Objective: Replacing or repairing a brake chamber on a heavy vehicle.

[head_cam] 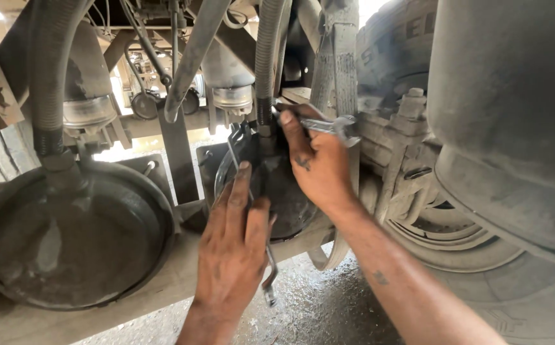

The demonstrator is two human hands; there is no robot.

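The small round, dark, grimy metal brake chamber (277, 191) sits bolted under the vehicle frame, just right of the middle of the view, with a ribbed grey air hose (266, 57) running down into the fitting on its top. That fitting is where both tools meet. The right hand (319, 166) is closed around a bright steel open-ended spanner (332, 124), whose head lies at the top of the chamber beside the hose end. The left hand (236, 246) lies flat against the chamber's face, fingers long and together, pressing a second slim steel spanner (268, 278) under the palm; its lower end pokes out below the wrist, and its upper end appears to run up toward the same fitting (the grip itself is hidden by the hand).

Judged from this, the work is at an early or middle point: the hose is attached, the chamber is in its bracket, and nothing lies removed nearby. Whether the fitting is loose or tight cannot be told.

To the left hangs a larger round, dark brake chamber (73, 236) with its own hose. At the right stands a big dusty black tyre (514, 160), with wet concrete floor (328, 306) beneath.
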